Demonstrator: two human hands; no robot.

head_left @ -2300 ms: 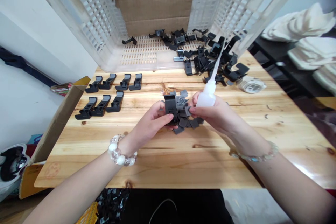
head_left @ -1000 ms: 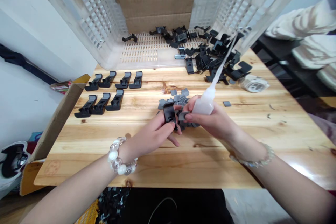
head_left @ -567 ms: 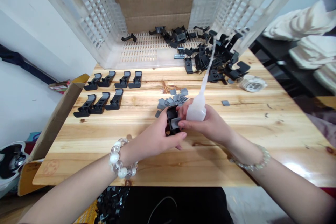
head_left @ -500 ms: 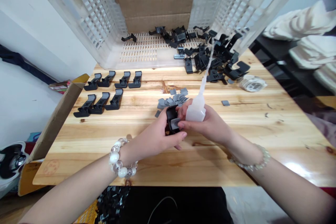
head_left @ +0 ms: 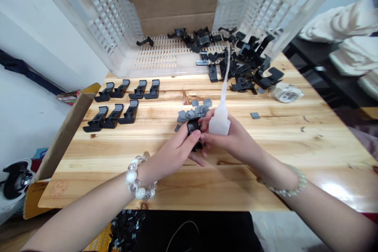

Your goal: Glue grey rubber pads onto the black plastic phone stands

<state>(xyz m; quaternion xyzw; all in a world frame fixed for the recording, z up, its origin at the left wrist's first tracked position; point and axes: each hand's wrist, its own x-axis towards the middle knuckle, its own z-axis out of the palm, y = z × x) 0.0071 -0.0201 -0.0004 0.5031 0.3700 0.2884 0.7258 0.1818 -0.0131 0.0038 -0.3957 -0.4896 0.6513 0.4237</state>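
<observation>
My left hand point(head_left: 180, 141) is closed around a black plastic bracket point(head_left: 193, 125), its thumb pressing on the inner face and covering the grey pad there. My right hand point(head_left: 228, 136) grips a white squeeze bottle point(head_left: 219, 121) with a long thin nozzle pointing up and away. The right fingertips also touch the bracket's right side. Just beyond the hands lies a loose pile of small grey square pads point(head_left: 193, 113). One single grey pad point(head_left: 255, 115) lies apart on the right.
Several finished-looking black brackets point(head_left: 128, 112) stand in two rows at the left. A white plastic crate point(head_left: 126, 61) lies on its side at the back, with a heap of black brackets point(head_left: 227, 67) spilling out. A tape roll point(head_left: 286, 93) sits on the right of the wooden table point(head_left: 103, 181).
My left thumb has moved up onto the bracket and now covers the grey pad. The bottle's nozzle has swung slightly left, still in my right hand.
</observation>
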